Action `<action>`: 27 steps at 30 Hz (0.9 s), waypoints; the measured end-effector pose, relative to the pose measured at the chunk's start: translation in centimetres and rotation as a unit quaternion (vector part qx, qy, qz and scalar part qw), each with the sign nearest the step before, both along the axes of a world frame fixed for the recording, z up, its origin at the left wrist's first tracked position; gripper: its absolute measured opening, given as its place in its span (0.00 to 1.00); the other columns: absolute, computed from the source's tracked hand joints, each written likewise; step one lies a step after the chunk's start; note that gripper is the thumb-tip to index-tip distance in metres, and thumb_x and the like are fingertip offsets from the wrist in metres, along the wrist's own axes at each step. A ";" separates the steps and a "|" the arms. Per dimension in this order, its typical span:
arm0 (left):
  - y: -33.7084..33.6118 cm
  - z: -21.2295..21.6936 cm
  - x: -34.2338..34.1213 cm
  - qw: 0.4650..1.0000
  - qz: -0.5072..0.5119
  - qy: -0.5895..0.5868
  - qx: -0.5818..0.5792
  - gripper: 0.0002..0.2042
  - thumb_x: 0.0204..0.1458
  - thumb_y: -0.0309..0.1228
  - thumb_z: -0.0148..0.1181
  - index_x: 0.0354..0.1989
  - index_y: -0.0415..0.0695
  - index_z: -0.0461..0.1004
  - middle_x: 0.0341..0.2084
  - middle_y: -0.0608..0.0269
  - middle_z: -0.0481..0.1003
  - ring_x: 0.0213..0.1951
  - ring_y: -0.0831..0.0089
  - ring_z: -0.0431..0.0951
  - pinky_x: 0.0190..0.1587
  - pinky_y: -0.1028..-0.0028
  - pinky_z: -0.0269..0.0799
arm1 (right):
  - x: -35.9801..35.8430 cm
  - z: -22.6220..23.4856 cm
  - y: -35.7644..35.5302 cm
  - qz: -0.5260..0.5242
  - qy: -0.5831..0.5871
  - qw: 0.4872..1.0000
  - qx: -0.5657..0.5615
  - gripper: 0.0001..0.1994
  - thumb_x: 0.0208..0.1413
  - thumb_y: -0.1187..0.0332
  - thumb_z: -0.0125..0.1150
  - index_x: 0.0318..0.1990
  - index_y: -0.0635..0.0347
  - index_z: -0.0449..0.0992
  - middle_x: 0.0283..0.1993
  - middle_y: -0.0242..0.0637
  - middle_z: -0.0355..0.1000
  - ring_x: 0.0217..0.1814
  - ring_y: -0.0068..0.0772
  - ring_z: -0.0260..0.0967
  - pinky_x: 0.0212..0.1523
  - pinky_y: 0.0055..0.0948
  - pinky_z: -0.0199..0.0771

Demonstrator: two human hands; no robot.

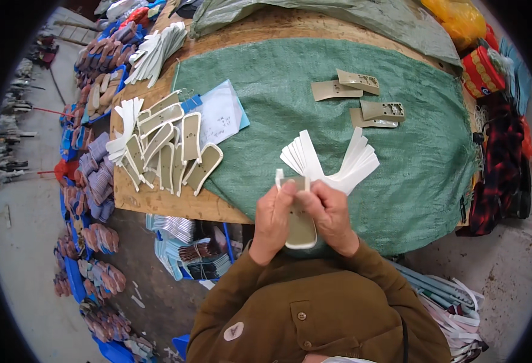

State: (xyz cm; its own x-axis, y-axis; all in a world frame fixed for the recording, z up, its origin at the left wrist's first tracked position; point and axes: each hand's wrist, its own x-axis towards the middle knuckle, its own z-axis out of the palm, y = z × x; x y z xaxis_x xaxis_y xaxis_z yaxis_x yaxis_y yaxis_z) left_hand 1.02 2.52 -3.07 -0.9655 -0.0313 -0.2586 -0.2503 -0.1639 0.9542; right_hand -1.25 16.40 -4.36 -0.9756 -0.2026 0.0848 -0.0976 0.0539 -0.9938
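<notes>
My left hand (272, 219) and my right hand (331, 215) together hold an olive shoe insole (301, 225) with a pale rim, close to my chest. A white strip (280, 178) is pressed against the insole's far end under my fingers. Just beyond my hands a fan of white strips (332, 162) lies on the green woven cloth (423, 151). A spread of finished insoles (169, 148) with white strips lies to the left on the wooden table (157, 202).
Several olive insole pieces (363, 100) lie far on the cloth. A blue-edged sheet (220, 112) sits beside the insole pile. White strips (157, 51) are stacked far left. Blue trays of shoe parts (90, 181) line the floor at left. Bags (459, 21) stand at right.
</notes>
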 end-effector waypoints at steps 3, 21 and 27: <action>0.6 -0.3 -0.6 0.997 0.072 0.021 -0.003 0.19 0.66 0.42 0.46 0.39 0.37 0.75 0.29 0.67 0.73 0.31 0.82 0.68 0.33 0.77 0.65 | 0.5 -0.6 0.4 0.053 0.000 0.998 0.038 0.16 0.59 0.63 0.62 0.25 0.64 0.68 0.18 0.34 0.60 0.21 0.20 0.55 0.22 0.29 0.58; -4.4 8.3 -4.0 0.690 -0.586 0.136 -0.402 0.23 0.49 0.51 0.67 0.33 0.40 0.75 0.22 0.57 0.76 0.28 0.57 0.79 0.30 0.63 0.73 | -4.3 7.2 4.8 0.495 -0.208 0.830 0.151 0.14 0.60 0.59 0.61 0.27 0.59 0.73 0.21 0.21 0.66 0.24 0.12 0.58 0.24 0.23 0.59; -4.6 4.5 -1.3 0.870 -0.462 -0.010 -0.169 0.18 0.56 0.44 0.62 0.28 0.38 0.75 0.16 0.53 0.71 0.19 0.67 0.73 0.26 0.68 0.67 | -1.6 3.7 6.4 0.397 -0.391 0.821 -0.126 0.15 0.66 0.55 0.50 0.44 0.59 0.67 0.28 0.32 0.70 0.23 0.20 0.69 0.21 0.20 0.71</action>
State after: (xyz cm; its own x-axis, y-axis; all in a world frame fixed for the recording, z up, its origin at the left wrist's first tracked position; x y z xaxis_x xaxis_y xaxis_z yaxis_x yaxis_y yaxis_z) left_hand -0.27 -2.08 1.46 -0.6139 0.6784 -0.4036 -0.1438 0.4066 0.9022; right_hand -2.85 22.76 -0.69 -0.3201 -0.8734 -0.3670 0.6704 0.0648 -0.7391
